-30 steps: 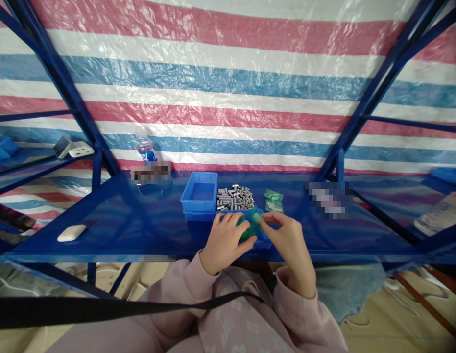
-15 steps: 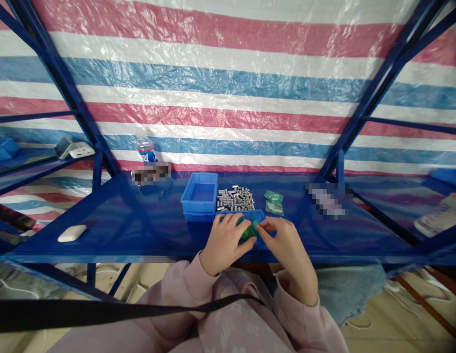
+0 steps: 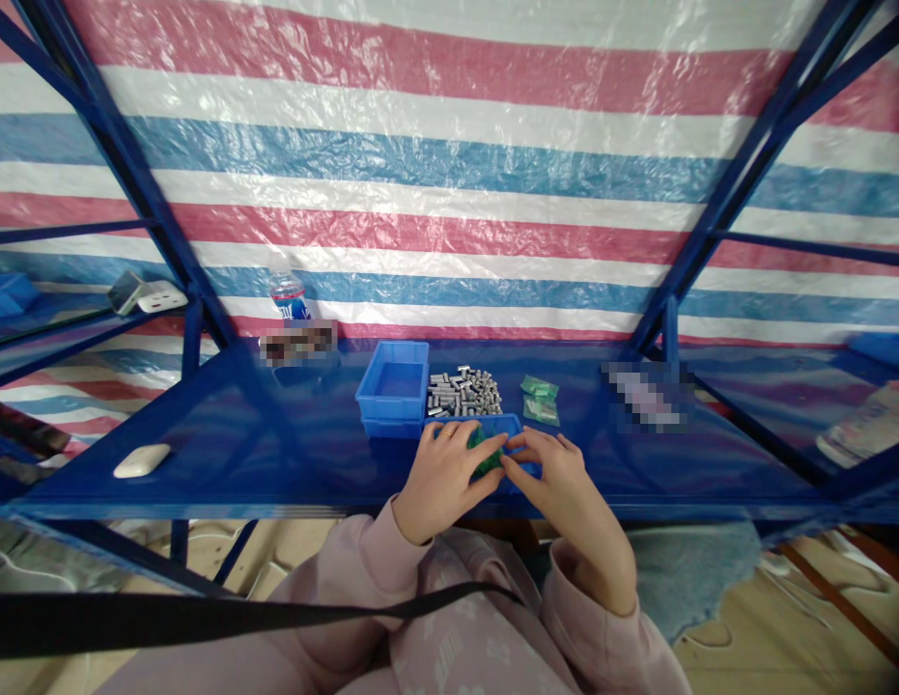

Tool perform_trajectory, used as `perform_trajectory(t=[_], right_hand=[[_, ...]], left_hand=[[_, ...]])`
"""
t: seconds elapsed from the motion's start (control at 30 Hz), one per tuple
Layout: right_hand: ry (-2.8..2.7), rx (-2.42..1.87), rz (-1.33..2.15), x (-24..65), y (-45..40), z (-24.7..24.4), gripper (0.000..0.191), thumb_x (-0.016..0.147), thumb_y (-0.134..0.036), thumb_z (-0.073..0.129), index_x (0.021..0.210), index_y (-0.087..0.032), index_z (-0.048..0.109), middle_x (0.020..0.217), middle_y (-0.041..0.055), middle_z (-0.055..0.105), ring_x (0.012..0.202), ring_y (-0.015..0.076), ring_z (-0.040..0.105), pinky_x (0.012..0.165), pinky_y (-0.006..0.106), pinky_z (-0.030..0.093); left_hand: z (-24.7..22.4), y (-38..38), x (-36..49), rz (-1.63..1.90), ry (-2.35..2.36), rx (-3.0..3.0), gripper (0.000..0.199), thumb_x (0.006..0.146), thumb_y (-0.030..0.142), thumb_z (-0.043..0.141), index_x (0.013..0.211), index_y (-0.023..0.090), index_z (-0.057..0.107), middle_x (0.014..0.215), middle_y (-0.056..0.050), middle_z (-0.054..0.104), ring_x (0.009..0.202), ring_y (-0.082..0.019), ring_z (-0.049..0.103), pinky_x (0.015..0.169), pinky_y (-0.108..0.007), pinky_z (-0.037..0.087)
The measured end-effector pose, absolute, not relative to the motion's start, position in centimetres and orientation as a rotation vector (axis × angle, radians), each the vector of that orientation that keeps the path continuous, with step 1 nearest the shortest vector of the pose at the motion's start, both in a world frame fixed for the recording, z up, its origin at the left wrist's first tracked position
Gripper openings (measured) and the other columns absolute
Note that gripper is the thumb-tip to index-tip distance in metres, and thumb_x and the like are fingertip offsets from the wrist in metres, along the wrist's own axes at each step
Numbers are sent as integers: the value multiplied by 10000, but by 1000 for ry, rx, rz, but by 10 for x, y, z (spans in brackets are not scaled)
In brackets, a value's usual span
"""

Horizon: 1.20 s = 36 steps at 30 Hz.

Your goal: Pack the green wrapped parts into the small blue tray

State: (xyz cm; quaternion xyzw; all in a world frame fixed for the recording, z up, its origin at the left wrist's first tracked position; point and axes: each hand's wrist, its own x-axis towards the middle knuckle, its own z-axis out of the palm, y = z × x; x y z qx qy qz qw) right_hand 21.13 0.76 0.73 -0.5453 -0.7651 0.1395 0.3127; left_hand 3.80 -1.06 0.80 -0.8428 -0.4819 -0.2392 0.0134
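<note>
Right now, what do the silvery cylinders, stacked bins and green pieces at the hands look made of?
Silvery cylinders: likely metal, shiny; bright glints.
Stacked bins: probably molded plastic, smooth semi-gloss; even blue, thin rims.
Green pieces: perhaps plastic, finish unclear; saturated green, but mostly hidden.

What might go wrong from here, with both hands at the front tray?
The green pieces bunched in the left hand might slip if the right hand, close by, knocks them. Loose metal pieces lie just behind the front tray, so a bump could scatter them. That tray appears close to the table edge and might be pushed over.
</note>
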Motion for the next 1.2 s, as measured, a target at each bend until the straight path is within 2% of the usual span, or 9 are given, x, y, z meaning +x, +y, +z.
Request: perform_trajectory(t=[0.4,0.47,0.6,0.67,0.73,0.8,0.9,1.03,1.2], right_hand=[[-2081,-1366,536,226,13,3,182,779,-346,571,927,-259,631,888,53,763,1164,321,575,1049,639,192],[-2083,-1338,550,228,12,4,189,773,-346,585,931,-257,640,872,50,765,1148,323,588,1044,627,231],[-2031,-1266,697,233,9,15,241,782,-347,577,980,-225,641,863,53,761,893,269,703,817,416,509],[-1963,-1246,780,239,12,18,261,815,-368,555,1005,-208,633,843,52,757,804,238,713,699,332,533],[-1865,-1223,797,246,21,16,259,837,-379,543,999,-195,628,825,54,753,815,230,711,721,314,532],[-1756,-1226,734,253,36,8,274,856,-381,517,1014,-182,618,839,68,751,835,230,710,776,330,528],[-1706,-1422,437,261,60,-12,319,866,-350,475,1073,-151,615,1032,130,719,975,256,674,856,377,509],[-1742,-1697,260,262,79,-37,441,851,-262,468,1261,-122,551,1364,207,521,1280,347,462,991,525,396],[-1799,-1774,256,256,83,-52,365,841,-262,514,1184,-233,633,1342,132,565,1308,362,422,1024,604,311]], left_hand=[[9,-11,39,-750,-1494,-2611,255,925,427,452,1069,302,620,1199,-38,574,1084,-225,508,908,-425,337],[9,-11,39,-755,-1493,-2610,258,924,431,453,1062,295,623,1193,-42,575,1083,-225,507,909,-422,338],[8,-11,39,-766,-1495,-2605,257,922,435,454,1055,293,622,1202,-39,573,1088,-226,506,911,-424,336],[7,-10,39,-769,-1500,-2603,257,922,441,452,1047,297,623,1213,-36,570,1095,-228,503,914,-431,332],[7,-10,39,-769,-1506,-2603,259,922,448,450,1043,300,624,1225,-35,564,1105,-231,499,918,-436,327],[6,-10,38,-768,-1513,-2606,264,923,454,442,1048,305,621,1233,-34,559,1109,-231,497,921,-439,326],[5,-10,38,-768,-1518,-2612,269,927,457,431,1058,311,615,1236,-28,558,1110,-228,498,923,-441,327],[6,-10,38,-767,-1518,-2623,270,928,452,432,1062,304,613,1236,-33,559,1114,-228,499,921,-439,330],[6,-10,38,-768,-1516,-2627,272,929,455,430,1063,301,610,1239,-31,557,1121,-230,496,924,-440,331]])
